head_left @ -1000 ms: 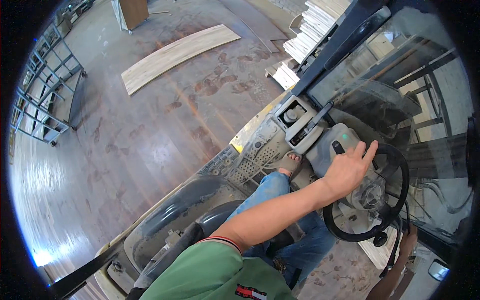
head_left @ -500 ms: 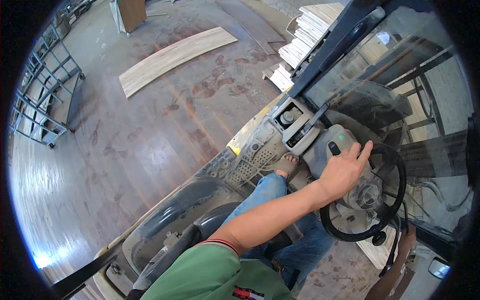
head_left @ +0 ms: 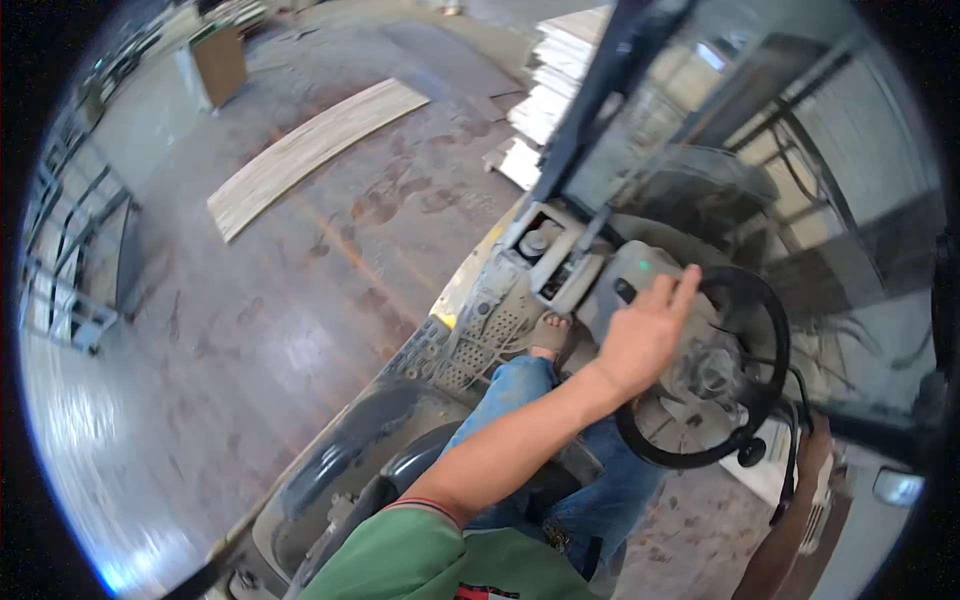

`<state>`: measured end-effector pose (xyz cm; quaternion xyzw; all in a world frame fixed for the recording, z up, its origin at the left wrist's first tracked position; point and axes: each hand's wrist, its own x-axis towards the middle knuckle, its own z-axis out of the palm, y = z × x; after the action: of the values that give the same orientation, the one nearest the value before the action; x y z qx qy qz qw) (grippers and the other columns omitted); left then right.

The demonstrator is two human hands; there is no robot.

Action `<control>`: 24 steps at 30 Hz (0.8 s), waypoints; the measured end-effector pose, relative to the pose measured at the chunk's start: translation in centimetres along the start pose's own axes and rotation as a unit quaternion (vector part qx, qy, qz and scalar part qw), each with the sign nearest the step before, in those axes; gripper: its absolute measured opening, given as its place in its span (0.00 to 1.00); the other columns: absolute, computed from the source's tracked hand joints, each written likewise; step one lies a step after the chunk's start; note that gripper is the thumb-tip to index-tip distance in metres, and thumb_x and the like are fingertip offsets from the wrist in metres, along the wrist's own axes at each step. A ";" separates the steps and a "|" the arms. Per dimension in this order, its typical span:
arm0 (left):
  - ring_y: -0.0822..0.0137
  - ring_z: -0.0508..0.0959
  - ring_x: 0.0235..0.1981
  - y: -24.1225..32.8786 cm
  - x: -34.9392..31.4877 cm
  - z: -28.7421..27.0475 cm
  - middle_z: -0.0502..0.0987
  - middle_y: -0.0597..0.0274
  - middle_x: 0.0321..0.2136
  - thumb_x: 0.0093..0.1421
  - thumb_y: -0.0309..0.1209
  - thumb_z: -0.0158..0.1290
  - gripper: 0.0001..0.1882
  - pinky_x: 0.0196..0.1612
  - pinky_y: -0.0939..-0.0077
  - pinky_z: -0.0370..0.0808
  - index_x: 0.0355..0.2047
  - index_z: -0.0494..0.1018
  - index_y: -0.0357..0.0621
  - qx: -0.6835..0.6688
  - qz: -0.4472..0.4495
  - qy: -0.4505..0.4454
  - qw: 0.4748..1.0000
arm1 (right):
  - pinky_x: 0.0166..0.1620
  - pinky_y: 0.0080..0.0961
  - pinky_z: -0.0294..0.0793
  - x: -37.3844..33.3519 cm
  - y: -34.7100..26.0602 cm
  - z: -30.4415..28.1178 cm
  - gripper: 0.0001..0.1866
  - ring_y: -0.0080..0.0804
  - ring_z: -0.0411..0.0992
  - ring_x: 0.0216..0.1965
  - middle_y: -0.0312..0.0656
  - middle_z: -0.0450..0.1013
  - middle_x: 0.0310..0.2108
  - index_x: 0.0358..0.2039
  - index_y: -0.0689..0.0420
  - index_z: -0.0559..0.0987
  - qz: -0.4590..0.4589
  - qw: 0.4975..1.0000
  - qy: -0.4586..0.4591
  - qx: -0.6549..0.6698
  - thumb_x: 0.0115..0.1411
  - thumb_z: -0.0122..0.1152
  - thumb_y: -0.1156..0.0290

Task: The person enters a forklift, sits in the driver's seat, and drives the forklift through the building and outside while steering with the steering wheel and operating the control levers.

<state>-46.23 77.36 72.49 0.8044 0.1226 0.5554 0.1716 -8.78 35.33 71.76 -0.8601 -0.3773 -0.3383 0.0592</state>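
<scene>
The left hand point(head_left: 643, 335) lies over the left rim of the black steering wheel point(head_left: 780, 352), two fingers extended; its grip underneath is hidden. The right hand point(head_left: 817, 442) is beside a black lever point(head_left: 788, 490), its hold unclear. The wheel stands beside the grey console point(head_left: 640, 262). Beyond the cab floor's point(head_left: 462, 375) yellow edge, a long wooden board point(head_left: 315, 155) lies on the ground point(head_left: 310, 345).

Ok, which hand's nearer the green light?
Left. In the picture, the left hand is just below the green light; the right hand is farther, past the steering wheel's lower right.
</scene>
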 end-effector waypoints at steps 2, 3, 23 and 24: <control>0.49 0.80 0.38 -1.0 0.0 -0.7 0.72 0.48 0.44 0.53 0.20 0.51 0.38 0.34 0.59 0.81 0.67 0.60 0.39 0.015 0.006 -0.002 1.000 | 0.52 0.49 0.73 0.0 -3.1 -0.6 0.18 0.63 0.73 0.50 0.58 0.75 0.48 0.52 0.62 0.78 0.026 0.999 -0.012 0.021 0.60 0.56 0.80; 0.49 0.80 0.38 -1.4 0.0 -1.1 0.72 0.48 0.44 0.53 0.19 0.51 0.39 0.34 0.59 0.81 0.68 0.59 0.39 0.024 0.015 0.002 1.000 | 0.51 0.49 0.73 -0.5 -4.2 -0.3 0.18 0.62 0.73 0.50 0.58 0.75 0.48 0.52 0.62 0.78 0.043 0.999 0.007 0.017 0.60 0.56 0.79; 0.53 0.64 0.68 -13.6 5.8 -8.6 0.64 0.43 0.67 0.60 0.10 0.39 0.37 0.70 0.63 0.58 0.72 0.56 0.37 0.016 0.030 -0.073 0.997 | 0.33 0.31 0.76 -4.9 -14.3 -1.1 0.15 0.34 0.78 0.29 0.48 0.80 0.36 0.48 0.60 0.82 0.429 0.840 0.142 0.299 0.61 0.66 0.72; 0.52 0.64 0.68 -13.8 6.1 -8.4 0.64 0.43 0.67 0.60 0.10 0.40 0.37 0.70 0.63 0.57 0.72 0.56 0.37 0.013 0.027 -0.081 0.996 | 0.35 0.31 0.77 -5.5 -13.0 -0.5 0.15 0.35 0.79 0.30 0.49 0.80 0.37 0.49 0.58 0.82 0.426 0.844 0.140 0.296 0.61 0.66 0.70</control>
<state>-52.01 93.46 74.70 0.8522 0.0935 0.4909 0.1552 -20.65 41.02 66.72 -0.8212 -0.0438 -0.2691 0.5012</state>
